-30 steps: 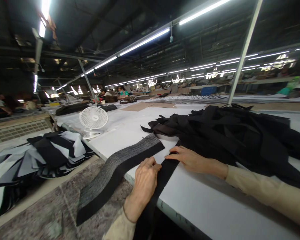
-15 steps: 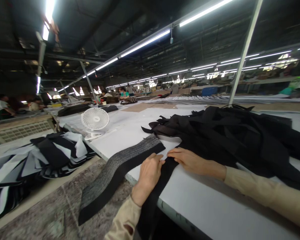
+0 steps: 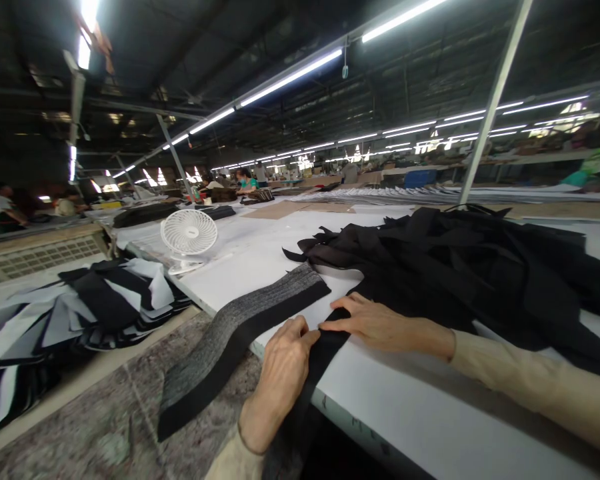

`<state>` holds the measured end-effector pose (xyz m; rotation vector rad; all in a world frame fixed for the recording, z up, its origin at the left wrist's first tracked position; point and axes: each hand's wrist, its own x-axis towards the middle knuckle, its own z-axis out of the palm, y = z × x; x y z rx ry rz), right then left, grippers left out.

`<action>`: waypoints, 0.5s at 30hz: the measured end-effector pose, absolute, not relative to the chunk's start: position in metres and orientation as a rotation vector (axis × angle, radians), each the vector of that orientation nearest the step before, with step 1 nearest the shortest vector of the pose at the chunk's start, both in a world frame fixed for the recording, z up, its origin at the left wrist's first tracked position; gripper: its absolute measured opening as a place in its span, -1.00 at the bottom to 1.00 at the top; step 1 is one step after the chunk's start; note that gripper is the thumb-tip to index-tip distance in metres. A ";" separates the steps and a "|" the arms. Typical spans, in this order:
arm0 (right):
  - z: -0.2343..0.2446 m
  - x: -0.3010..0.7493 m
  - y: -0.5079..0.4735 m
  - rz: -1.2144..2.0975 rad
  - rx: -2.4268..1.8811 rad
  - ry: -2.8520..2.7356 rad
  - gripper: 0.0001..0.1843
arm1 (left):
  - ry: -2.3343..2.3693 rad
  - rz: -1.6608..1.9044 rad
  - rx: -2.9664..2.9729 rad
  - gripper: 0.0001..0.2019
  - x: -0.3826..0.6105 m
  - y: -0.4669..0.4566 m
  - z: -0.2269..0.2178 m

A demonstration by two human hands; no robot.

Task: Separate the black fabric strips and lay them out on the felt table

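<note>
A black fabric strip (image 3: 329, 353) hangs over the front edge of the white table (image 3: 405, 393). My left hand (image 3: 284, 357) has its fingers curled at the strip's left edge, thumb pressed against it. From the right, my right hand (image 3: 377, 323) grips the same strip near its upper end, its fingertips close to my left thumb. Parts of both grips are hidden under the fingers. Left of my hands, a stack of grey-and-black strips (image 3: 240, 327) lies across the table edge and droops over it. A large heap of black fabric strips (image 3: 460, 267) spreads beyond my right hand.
A small white fan (image 3: 189, 232) stands at the table's left edge. Black, white and grey cut pieces (image 3: 105, 303) are piled on a lower surface at left. A slanting metal post (image 3: 495, 100) rises behind the black heap. Several people work in the background.
Both hands have shifted slightly left and toward me along the black strip's edge. My right fingertips now reach farther left. The grey-and-black stack stays in place.
</note>
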<state>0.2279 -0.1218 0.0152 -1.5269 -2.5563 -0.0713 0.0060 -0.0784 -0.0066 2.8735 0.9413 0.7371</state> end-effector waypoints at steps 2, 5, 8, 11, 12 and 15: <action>0.020 0.224 -0.124 -0.069 -1.484 -2.609 -0.42 | 0.939 0.683 2.919 -0.68 0.007 -0.079 -0.003; 0.021 0.223 -0.122 -0.150 -1.463 -2.489 -0.48 | 0.943 0.619 2.957 -0.69 0.015 -0.077 0.002; 0.014 0.226 -0.116 -0.077 -1.438 -2.374 -0.51 | 0.927 0.601 2.994 -0.70 0.034 -0.069 0.005; 0.006 0.231 -0.112 0.003 -1.423 -2.363 -0.57 | 0.969 0.594 2.895 -0.75 0.047 -0.059 0.007; 0.004 0.233 -0.111 -0.003 -1.438 -2.353 -0.57 | 1.005 0.609 2.817 -0.77 0.047 -0.057 0.008; 0.002 0.236 -0.110 0.013 -1.485 -2.346 -0.57 | 1.087 0.663 2.576 -0.77 0.034 -0.060 0.009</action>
